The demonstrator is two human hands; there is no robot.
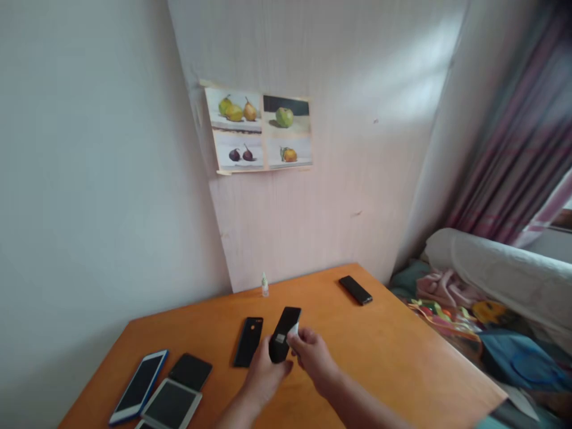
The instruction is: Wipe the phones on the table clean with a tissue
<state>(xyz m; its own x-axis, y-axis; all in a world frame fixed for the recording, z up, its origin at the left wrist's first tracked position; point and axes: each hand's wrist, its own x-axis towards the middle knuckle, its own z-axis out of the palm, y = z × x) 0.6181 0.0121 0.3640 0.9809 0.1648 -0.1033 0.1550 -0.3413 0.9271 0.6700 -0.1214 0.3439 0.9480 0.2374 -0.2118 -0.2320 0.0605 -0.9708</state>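
A black phone (288, 318) is held tilted above the orange table by my left hand (267, 370), whose fingers wrap around its lower part. A small light patch shows on the phone's dark face. My right hand (315, 356) pinches a small white piece, like a wipe or tissue (294, 329), against the phone's right edge. Just left of the phone lies a black phone case (247, 344) with a round hole near its top. Behind the hands stands a small white dropper bottle (265, 287) by the wall.
At the left of the table (214, 322) lie a white phone with a blue edge (139, 384), a black flat device (190, 372) and a pale-framed device (172, 404). Another black phone (356, 290) rests back right. Fruit pictures (263, 128) hang on the wall.
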